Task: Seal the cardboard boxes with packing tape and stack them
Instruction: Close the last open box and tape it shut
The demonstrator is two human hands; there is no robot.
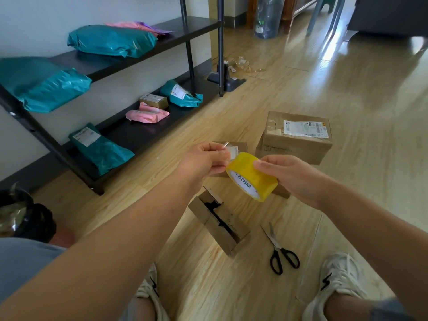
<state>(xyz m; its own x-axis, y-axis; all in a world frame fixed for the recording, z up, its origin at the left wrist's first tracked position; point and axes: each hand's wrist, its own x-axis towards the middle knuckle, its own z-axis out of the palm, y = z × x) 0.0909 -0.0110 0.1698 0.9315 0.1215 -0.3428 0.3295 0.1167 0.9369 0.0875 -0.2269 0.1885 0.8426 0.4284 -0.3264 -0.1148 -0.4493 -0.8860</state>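
Pinching the tape end (pixel 232 152), the left hand (pixel 203 159) faces the right hand (pixel 295 178), fingers (pixel 262 163) curled round the tape roll (pixel 253 181) above the open box (pixel 220 228). Slack tape could stick to itself.

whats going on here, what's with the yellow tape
A person crouches on the floor, gripping a yellow tape roll in the right hand while the left hand pinches its loose end. A small cardboard box lies below, its top gaping and untaped. Scissors lie beside it, and a labelled box sits farther back.
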